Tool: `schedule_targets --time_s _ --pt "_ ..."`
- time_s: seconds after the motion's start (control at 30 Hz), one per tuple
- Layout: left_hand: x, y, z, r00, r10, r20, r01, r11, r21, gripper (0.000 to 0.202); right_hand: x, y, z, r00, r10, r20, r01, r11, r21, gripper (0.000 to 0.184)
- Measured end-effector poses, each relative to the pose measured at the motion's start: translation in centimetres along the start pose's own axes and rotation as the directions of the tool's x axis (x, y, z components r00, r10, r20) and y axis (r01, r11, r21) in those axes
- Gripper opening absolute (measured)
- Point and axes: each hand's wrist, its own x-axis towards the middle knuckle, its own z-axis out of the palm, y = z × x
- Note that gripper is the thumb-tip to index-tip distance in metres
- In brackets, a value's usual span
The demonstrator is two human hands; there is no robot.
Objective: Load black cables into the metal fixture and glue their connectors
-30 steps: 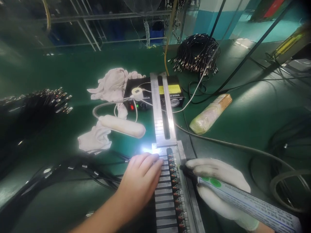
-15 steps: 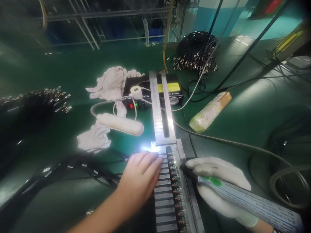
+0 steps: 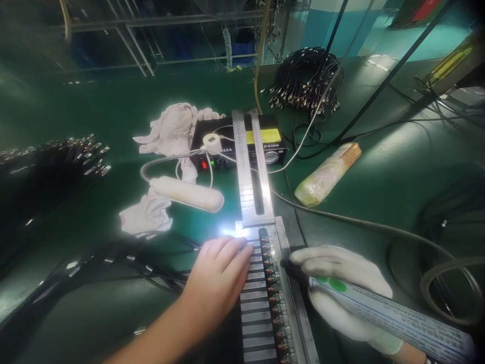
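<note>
My bare left hand lies flat with fingers stretched on the metal fixture, pressing on black cables that run into it from the left. A row of small connectors sits in the fixture's slot. My right hand, in a white glove, is closed round a long white dispensing syringe. Its dark tip rests at the row of connectors near the fixture's upper end. A bright light spot falls on the fixture's top.
A second metal bar extends away over a black controller box. A white gooseneck lamp and white rags lie left. Cable bundles sit far back and left. A wrapped roll lies right, with hoses beyond.
The view has shifted slightly. Both hands stay almost where they were on the fixture.
</note>
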Motion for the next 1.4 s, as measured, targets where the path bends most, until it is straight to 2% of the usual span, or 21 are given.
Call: schedule_targets --time_s 0.83,1.1,1.27,1.4 --pt "0.1 0.0 0.1 1.000 -0.009 0.006 0.009 1.000 -0.013 0.020 0.1 -0.1 0.2 0.997 0.074 -0.008 -0.074 0.997 -0.036 0.015" --pt "-0.2 0.0 0.2 1.000 -0.018 0.010 0.019 0.999 -0.037 0.020 -0.9 -0.7 -0.6 0.999 0.036 0.016 -0.036 0.999 -0.022 0.020" --pt "-0.1 -0.1 0.2 1.000 -0.008 0.016 0.008 0.999 -0.050 0.020 -0.9 -1.1 -0.3 0.999 -0.025 0.033 0.029 0.994 -0.108 0.017" --pt "0.0 -0.1 0.1 1.000 -0.004 0.009 0.004 0.999 -0.043 0.020 -1.1 -0.8 0.0 0.999 -0.040 0.034 0.043 0.993 -0.108 0.017"
